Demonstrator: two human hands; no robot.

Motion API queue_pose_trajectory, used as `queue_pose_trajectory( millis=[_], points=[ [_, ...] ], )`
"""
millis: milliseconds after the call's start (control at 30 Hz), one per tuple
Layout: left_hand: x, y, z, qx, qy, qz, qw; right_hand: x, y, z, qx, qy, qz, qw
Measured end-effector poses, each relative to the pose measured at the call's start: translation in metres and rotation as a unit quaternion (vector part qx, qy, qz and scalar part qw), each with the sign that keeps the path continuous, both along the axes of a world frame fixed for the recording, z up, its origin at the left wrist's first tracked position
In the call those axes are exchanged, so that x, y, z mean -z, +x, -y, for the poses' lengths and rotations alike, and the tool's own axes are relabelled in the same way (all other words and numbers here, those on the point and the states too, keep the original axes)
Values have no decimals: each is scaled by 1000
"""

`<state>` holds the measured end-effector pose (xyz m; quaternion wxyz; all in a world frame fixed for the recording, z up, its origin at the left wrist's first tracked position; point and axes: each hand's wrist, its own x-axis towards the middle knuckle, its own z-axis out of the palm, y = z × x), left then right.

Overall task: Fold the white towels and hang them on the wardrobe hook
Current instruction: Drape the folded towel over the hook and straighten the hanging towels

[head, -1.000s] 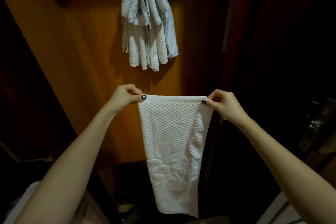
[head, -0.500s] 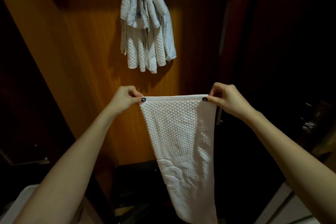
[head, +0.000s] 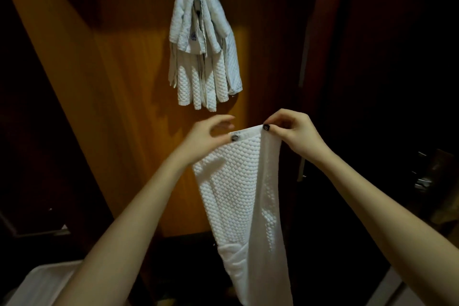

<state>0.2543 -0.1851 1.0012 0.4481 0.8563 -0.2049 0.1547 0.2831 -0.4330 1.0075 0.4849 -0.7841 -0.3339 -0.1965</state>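
Observation:
A white waffle-textured towel [head: 238, 191] hangs lengthwise in front of me, its top edge held up between my hands. My left hand [head: 207, 135] pinches the top left corner under its thumb, its other fingers spread loosely. My right hand [head: 290, 131] pinches the top right corner, which is folded inward so the right side of the towel curls over. Above, several folded white towels [head: 203, 52] hang in a bunch from the hook [head: 197, 4] on the wooden wardrobe panel [head: 124, 82].
A dark wardrobe door with a metal fitting [head: 422, 176] stands at the right. A white surface [head: 42, 285] shows at the lower left and a pale edge [head: 390, 290] at the lower right. The wardrobe's lower interior is dark.
My hands have come closer together, bringing the towel's top corners toward each other. The towel has narrowed and its right side has folded over.

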Motion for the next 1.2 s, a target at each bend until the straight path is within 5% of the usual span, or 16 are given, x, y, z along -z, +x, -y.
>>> queue_pose_trajectory(
  millis=[133,400,633,833,1000,1067,1200],
  points=[
    [-2,5,39,37,81,-4,996,-9,-1,-15,-35,-8,-2,999],
    [-22,19,59,85,64,30,994,-18,1,-5,-38,95,-54,993],
    [-16,33,71,76,107,19,991,-18,2,23,33,-151,-60,986],
    [-18,37,34,100,228,-120,961,-1,8,36,119,-99,-10,988],
    [0,40,2,25,358,-99,928,11,18,35,158,-108,20,981],
    [10,40,-3,-10,337,-90,937,14,24,34,191,-130,8,973],
    [18,38,-6,-39,126,-89,987,19,34,32,216,-153,-24,964]
  ],
)
